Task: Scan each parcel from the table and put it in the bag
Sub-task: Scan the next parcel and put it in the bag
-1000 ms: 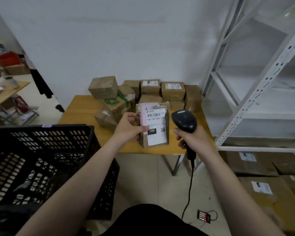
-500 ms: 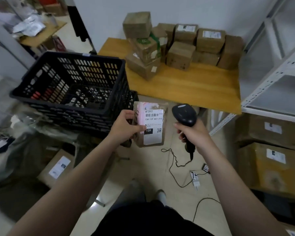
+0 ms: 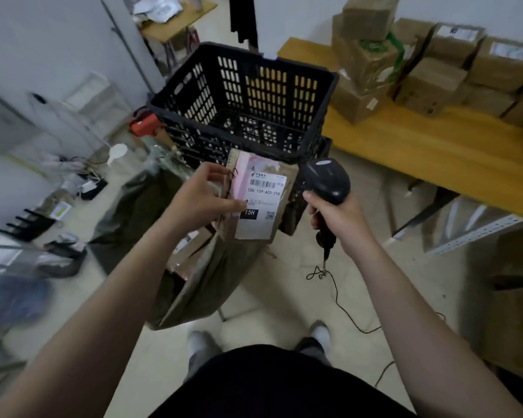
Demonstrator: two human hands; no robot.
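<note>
While the left hand point(image 3: 200, 200) grips a flat brown parcel point(image 3: 258, 200) by its left edge, thumb across the front and fingers curled behind, the right hand point(image 3: 335, 215) is wrapped round the handle of a black scanner point(image 3: 326, 179), whose head sits just beside the parcel's upper right corner. The parcel is held upright in the air, its white label toward the camera, in front of the near wall of a black crate point(image 3: 245, 95) and above the open mouth of an olive bag point(image 3: 194, 282) standing on the floor; cardboard shows inside the bag. A thin cable point(image 3: 338, 300) drops from the scanner's handle and trails across the floor tiles. Right of the crate stands a wooden table point(image 3: 435, 152) bearing stacked brown boxes point(image 3: 420, 70), several with white labels. Large cartons point(image 3: 514, 312) sit on the floor at far right, beside a perforated metal rail point(image 3: 477, 233).
</note>
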